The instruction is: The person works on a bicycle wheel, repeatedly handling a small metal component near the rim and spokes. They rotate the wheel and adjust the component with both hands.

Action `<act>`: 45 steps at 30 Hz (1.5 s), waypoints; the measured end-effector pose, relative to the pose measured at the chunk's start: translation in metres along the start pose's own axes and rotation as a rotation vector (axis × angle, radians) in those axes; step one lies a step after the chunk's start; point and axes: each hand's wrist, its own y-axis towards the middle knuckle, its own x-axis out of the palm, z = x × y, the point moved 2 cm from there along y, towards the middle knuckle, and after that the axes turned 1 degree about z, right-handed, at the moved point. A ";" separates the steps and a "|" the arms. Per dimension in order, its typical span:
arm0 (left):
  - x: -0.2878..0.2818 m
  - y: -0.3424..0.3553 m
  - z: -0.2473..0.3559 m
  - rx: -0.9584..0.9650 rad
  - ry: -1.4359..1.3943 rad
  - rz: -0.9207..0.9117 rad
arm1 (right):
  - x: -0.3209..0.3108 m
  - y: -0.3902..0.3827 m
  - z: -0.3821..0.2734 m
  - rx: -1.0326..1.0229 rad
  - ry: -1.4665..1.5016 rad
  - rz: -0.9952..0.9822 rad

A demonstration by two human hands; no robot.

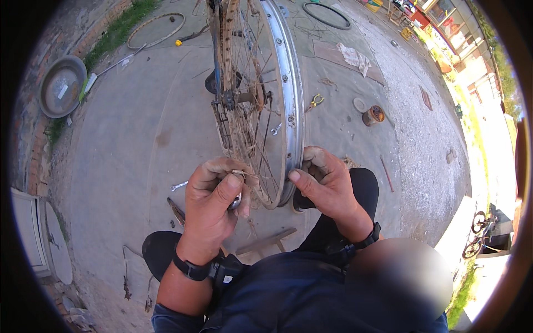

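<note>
A silver bicycle wheel rim (288, 77) stands upright in front of me, without a tyre, with thin spokes and a rusty hub (247, 98) to its left. My right hand (328, 186) is closed on the lower near part of the rim, thumb on its face. Left of the wheel, my left hand (214, 191) is closed in a pinch. A small pale metal piece (238, 172) shows between its thumb and forefinger; its kind is unclear. A shiny rounded metal object (235, 201) lies partly hidden under the same fingers. Beside the rim rises a rusty, dirt-covered bicycle part (229, 55).
On the grey ground sheet lie yellow-handled pliers (315, 101), a wrench (276, 129) and another wrench (179, 186). A rusty can (373, 115) stands to the right. A metal basin (45, 91) is at the far left. A black tyre (348, 24) lies farther off.
</note>
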 end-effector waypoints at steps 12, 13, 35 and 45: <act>-0.045 0.023 0.053 0.040 1.388 0.187 | -0.001 -0.003 0.007 0.164 0.010 -0.057; -0.051 0.022 0.051 0.029 1.476 0.176 | -0.002 -0.003 0.008 0.182 -0.039 -0.073; -0.089 0.030 0.038 0.040 1.073 0.365 | -0.017 0.022 0.001 -0.105 0.203 0.013; -0.071 0.027 0.032 -0.133 0.714 0.316 | -0.034 0.003 0.106 0.321 0.161 -0.041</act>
